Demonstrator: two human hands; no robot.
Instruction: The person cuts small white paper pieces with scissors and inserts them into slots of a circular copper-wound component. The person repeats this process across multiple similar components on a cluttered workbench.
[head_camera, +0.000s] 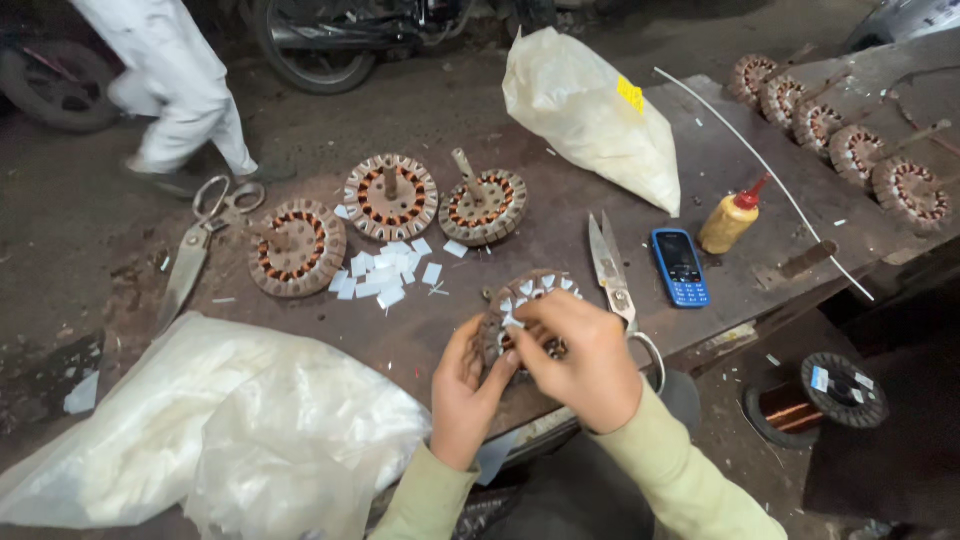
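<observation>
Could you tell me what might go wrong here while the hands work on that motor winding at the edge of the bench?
1. The winding is held up near the bench edge by both the left hand and right hand; a slip could drop it.
2. The scissors lie right beside the right hand, so a finger might catch a blade.
3. The loose white paper slips could scatter if brushed.

A motor-rewinding workshop is indicated by wound stators (390, 197) at centre, shears (612, 268), and copper wire spool (843, 390) at lower right.
</observation>
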